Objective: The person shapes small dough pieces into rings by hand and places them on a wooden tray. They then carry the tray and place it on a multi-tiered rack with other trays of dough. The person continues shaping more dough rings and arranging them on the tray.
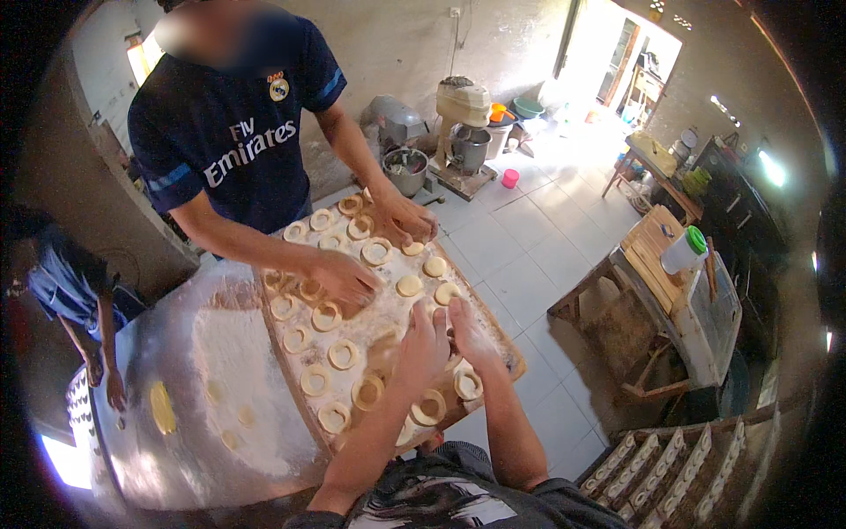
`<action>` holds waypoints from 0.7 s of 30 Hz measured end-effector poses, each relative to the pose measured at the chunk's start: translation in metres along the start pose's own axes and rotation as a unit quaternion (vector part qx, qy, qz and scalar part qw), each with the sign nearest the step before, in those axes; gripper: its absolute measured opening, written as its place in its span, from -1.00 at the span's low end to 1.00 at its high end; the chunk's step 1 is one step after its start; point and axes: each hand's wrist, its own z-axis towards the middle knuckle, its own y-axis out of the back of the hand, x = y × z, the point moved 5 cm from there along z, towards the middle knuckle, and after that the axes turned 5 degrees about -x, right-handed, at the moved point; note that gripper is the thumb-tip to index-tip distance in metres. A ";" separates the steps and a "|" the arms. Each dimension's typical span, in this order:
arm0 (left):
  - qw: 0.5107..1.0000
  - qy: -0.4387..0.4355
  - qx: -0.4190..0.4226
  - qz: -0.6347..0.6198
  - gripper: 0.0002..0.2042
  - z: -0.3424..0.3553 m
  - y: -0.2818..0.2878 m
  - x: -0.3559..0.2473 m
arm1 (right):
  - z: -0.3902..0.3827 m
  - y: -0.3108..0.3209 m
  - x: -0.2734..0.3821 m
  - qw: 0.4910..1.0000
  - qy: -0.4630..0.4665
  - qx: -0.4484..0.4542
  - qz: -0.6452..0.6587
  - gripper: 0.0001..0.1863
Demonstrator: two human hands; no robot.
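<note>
My left hand (423,344) and my right hand (472,339) reach, fingers extended, onto a floured board (515,363), just below some pale dough discs (409,286). A small dark object between them is partly hidden and cannot be made out. Dough rings (344,342) of various shades cover much of the board around my hands. Opposite me, a person in a dark blue T-shirt has one hand (348,280) low over the board's middle and the other (405,220) near its far right edge.
A floury metal table (167,450) adjoins left, with another person (70,286) beside it. Mixers (463,110), bowls and a pink container (510,178) stand behind. At right are a wooden-topped bench (652,264) with a green-lidded jar (679,254) and racked trays of dough pieces (661,476).
</note>
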 end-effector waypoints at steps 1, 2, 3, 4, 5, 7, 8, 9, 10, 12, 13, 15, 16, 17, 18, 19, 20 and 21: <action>0.997 -0.019 -0.001 0.078 -0.52 0.005 -0.003 0.000 | 0.007 0.006 -0.011 0.994 -0.033 -0.038 -0.096 -0.17; 0.992 -0.022 -0.008 0.125 -0.50 0.009 -0.003 0.003 | 0.013 0.011 -0.014 0.981 0.000 -0.073 -0.180 -0.16; 0.985 -0.026 -0.016 0.171 -0.49 0.013 -0.001 0.007 | 0.015 0.018 -0.012 0.954 0.087 -0.111 -0.265 -0.14; 0.976 -0.027 -0.029 0.214 -0.47 0.014 0.002 0.011 | 0.017 0.022 -0.014 0.921 0.128 -0.136 -0.342 -0.13; 0.968 -0.049 -0.009 0.246 -0.44 0.015 0.000 0.014 | 0.021 0.022 -0.020 0.924 0.143 -0.091 -0.344 -0.10; 0.947 -0.062 0.054 0.310 -0.37 0.010 -0.004 0.021 | 0.020 0.018 -0.042 0.930 0.069 0.020 -0.360 -0.03; 0.944 -0.069 0.058 0.318 -0.35 0.006 -0.003 0.022 | 0.017 0.017 -0.045 0.922 0.082 0.030 -0.378 -0.05; 0.938 -0.065 0.079 0.331 -0.32 0.004 -0.005 0.023 | 0.015 0.016 -0.046 0.910 0.090 0.024 -0.404 -0.06; 0.934 -0.073 0.086 0.338 -0.30 0.002 -0.006 0.021 | 0.009 0.012 -0.043 0.901 0.127 0.023 -0.414 -0.07; 0.936 -0.061 0.095 0.333 -0.31 -0.002 -0.002 0.022 | 0.002 0.007 -0.035 0.884 0.104 -0.005 -0.455 -0.05; 0.936 -0.065 0.066 0.338 -0.31 -0.004 0.007 0.023 | -0.003 0.001 -0.027 0.877 0.099 -0.013 -0.471 -0.03; 0.974 -0.069 -0.035 0.213 -0.35 -0.009 0.034 0.026 | -0.024 -0.015 0.005 0.872 0.199 -0.090 -0.438 -0.19; 0.983 -0.055 -0.085 0.152 -0.36 -0.017 0.056 0.039 | -0.032 -0.035 0.015 0.892 0.220 -0.052 -0.391 -0.28; 0.977 -0.049 -0.143 0.152 -0.38 -0.031 0.085 0.055 | -0.042 -0.051 0.023 0.913 0.198 -0.004 -0.358 -0.37; 0.973 -0.033 -0.179 0.144 -0.40 -0.046 0.108 0.072 | -0.047 -0.074 0.030 0.928 0.171 0.042 -0.329 -0.45; 0.963 -0.047 -0.230 0.131 -0.42 -0.061 0.132 0.087 | -0.057 -0.114 0.036 0.921 0.190 0.121 -0.317 -0.52; 0.962 0.006 -0.239 0.134 -0.45 -0.076 0.156 0.112 | -0.071 -0.154 0.038 0.911 0.204 0.187 -0.304 -0.59; 0.956 0.030 -0.261 0.129 -0.47 -0.095 0.187 0.138 | -0.087 -0.194 0.038 0.899 0.214 0.244 -0.293 -0.65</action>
